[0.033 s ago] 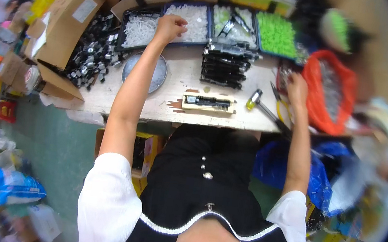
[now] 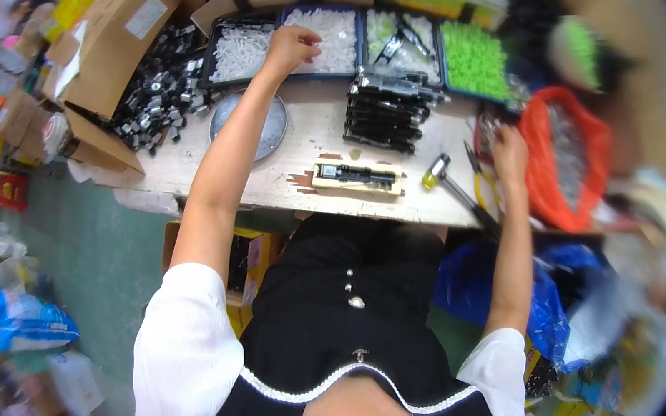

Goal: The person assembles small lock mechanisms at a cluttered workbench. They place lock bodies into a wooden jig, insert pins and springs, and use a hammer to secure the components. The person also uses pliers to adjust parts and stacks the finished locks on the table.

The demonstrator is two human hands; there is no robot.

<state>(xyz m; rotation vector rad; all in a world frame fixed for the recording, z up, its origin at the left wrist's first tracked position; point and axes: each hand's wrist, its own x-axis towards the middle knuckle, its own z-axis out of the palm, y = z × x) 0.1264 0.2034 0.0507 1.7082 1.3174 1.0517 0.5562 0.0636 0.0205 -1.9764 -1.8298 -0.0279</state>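
Note:
My left hand (image 2: pixel 293 48) is over the tray of small white plastic parts (image 2: pixel 333 30) at the back of the table, its fingers curled in; anything between the fingertips is too small to make out. On the right, my right hand (image 2: pixel 510 153) reaches down into a small dark container of shiny little parts (image 2: pixel 488 131). Its fingers are drawn together, and their tips are partly lost among the pieces. Between my arms, a black-and-silver latch-like mechanism (image 2: pixel 358 175) lies in a cream-coloured holding block (image 2: pixel 387 190). Behind it stands a stack of similar black mechanisms (image 2: pixel 384 109).
A hammer (image 2: pixel 459 193) and yellow-handled pliers (image 2: pixel 483 186) lie near my right arm, beside a red bag of parts (image 2: pixel 532 150). A round metal dish (image 2: pixel 273 129) sits under my left forearm. Further trays hold white pieces (image 2: pixel 240 53) and green pieces (image 2: pixel 475 58). A cardboard box (image 2: pixel 118 53) stands left.

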